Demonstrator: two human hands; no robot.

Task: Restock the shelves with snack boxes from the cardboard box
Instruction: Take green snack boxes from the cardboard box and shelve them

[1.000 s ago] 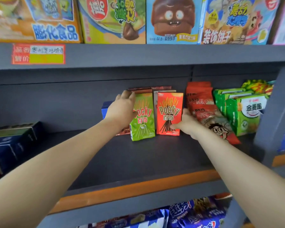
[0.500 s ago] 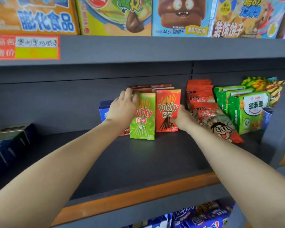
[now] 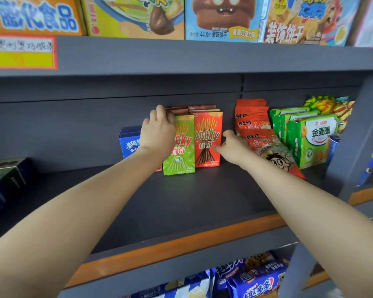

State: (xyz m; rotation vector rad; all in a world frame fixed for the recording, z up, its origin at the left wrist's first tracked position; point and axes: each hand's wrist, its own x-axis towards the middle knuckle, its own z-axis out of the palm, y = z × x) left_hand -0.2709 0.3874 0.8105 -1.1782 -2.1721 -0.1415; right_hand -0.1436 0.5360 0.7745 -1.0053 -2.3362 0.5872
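On the dark middle shelf (image 3: 181, 203) a green Pocky box (image 3: 182, 155) and a red Pocky box (image 3: 207, 140) stand upright side by side, with more boxes (image 3: 194, 108) packed behind them. My left hand (image 3: 158, 134) covers the green box's upper left corner, its fingers curled over the top edge of the row. My right hand (image 3: 233, 147) is beside the red box; its fingertips touch the box's right edge and the thumb is lifted apart. The cardboard box is out of view.
A blue snack box (image 3: 128, 144) stands left of my left hand. Red snack bags (image 3: 256, 134) and green bags (image 3: 310, 136) lean right of my right hand. A dark box (image 3: 7, 177) is at far left. A grey upright post (image 3: 357, 130) bounds the shelf on the right.
My right hand slid from the red box's lower front to its right edge. My left hand crept up toward the top of the row. The red box now sits close against the green one.
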